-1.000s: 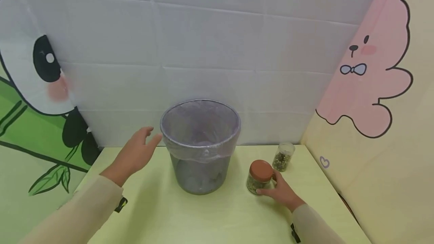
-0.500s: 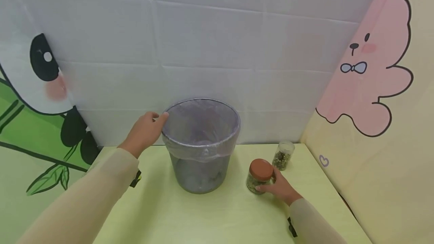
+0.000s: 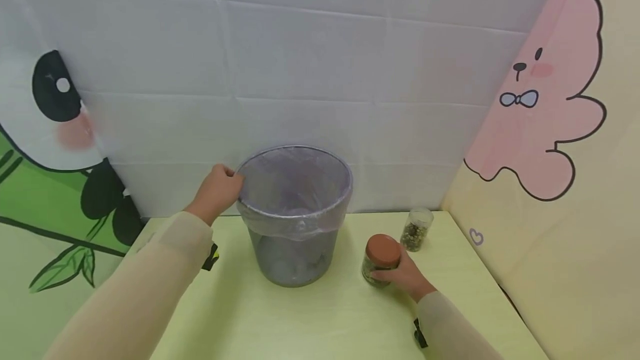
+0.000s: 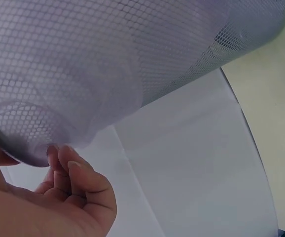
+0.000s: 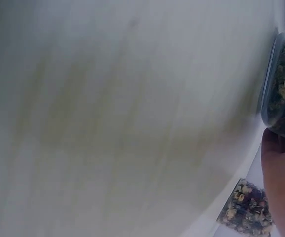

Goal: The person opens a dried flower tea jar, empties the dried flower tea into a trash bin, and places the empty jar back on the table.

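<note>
Both sleeves [image 3: 142, 285] are plain beige (a small black piece [image 3: 209, 261] juts beneath each).

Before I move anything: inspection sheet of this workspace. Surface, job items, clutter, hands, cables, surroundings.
Surface: pale yellow table; no spill seen.
Job items: mesh bin, upright, with a plastic liner folded over its rim; lidded jar, upright, holding dried-looking bits.
Clutter: second jar, behind and right of the lidded jar.
Left hand: grips the bin's lined rim.
Right hand: grips the lidded jar.
Cables: nothing seen.
Surroundings: white sheet behind, pink cartoon at right.
</note>
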